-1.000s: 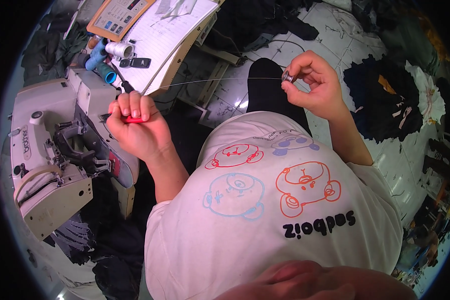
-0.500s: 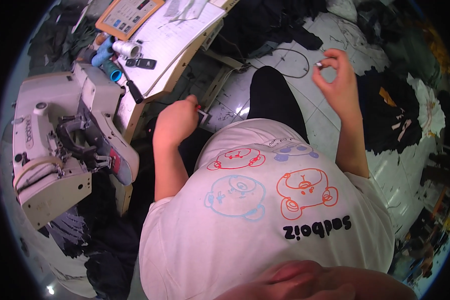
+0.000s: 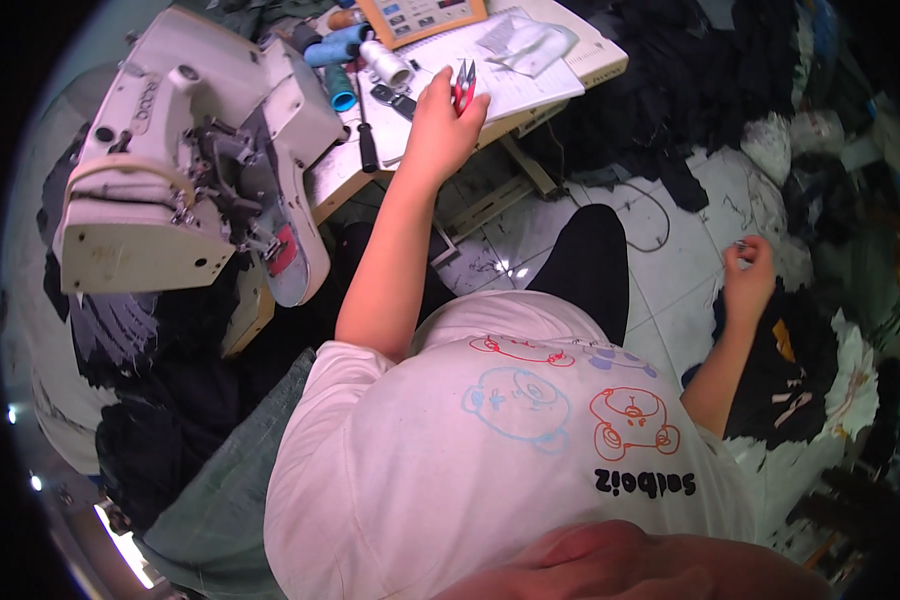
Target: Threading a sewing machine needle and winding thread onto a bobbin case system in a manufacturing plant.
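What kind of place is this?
It's probably a sewing workshop. There's a big white sewing machine, spools of thread near it, and lots of dark cloth piled around.

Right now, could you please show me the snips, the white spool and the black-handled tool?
Snips [image 3: 459, 95]: head view, red handle.
White spool [image 3: 385, 63]: head view, wound side.
Black-handled tool [image 3: 368, 149]: head view, its handle.

The left arm [image 3: 392, 255] extends forward, its left hand [image 3: 444, 125] curled in a grip; the right hand [image 3: 751, 280], out sideways, holds a pinch.
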The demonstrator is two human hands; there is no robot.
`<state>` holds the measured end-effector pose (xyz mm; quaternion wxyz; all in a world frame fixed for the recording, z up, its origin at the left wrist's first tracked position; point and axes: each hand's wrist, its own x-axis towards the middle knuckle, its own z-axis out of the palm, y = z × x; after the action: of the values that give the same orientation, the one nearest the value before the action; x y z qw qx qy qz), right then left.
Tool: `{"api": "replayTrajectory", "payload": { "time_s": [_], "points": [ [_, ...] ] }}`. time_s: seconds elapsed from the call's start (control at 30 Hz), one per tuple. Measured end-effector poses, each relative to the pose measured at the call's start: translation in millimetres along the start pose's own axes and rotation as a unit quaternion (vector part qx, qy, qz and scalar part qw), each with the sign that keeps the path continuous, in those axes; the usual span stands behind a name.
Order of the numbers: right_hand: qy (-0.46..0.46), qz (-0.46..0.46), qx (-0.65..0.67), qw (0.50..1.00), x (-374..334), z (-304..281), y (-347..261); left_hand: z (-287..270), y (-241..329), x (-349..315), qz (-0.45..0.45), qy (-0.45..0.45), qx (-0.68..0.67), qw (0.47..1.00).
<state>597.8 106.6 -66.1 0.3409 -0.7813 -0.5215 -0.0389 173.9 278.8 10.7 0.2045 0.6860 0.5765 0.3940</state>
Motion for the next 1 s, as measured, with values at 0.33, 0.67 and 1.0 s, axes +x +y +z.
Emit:
{"api": "replayTrajectory", "payload": {
  "time_s": [0.33,0.67,1.0],
  "points": [
    [-0.319,-0.284,0.388,0.816,-43.9,59.0,-209.5,-34.4,20.6,-134.8,0.086,-0.080,-0.108,0.987],
    [-0.237,-0.642,0.503,0.527,-28.7,12.3,-396.2,-200.0,73.9,-200.6,0.127,0.115,0.001,0.985],
    [-0.168,-0.541,0.497,0.658,10.1,6.6,-419.7,-411.6,99.6,-42.5,0.148,0.235,-0.102,0.955]
  ]
}}
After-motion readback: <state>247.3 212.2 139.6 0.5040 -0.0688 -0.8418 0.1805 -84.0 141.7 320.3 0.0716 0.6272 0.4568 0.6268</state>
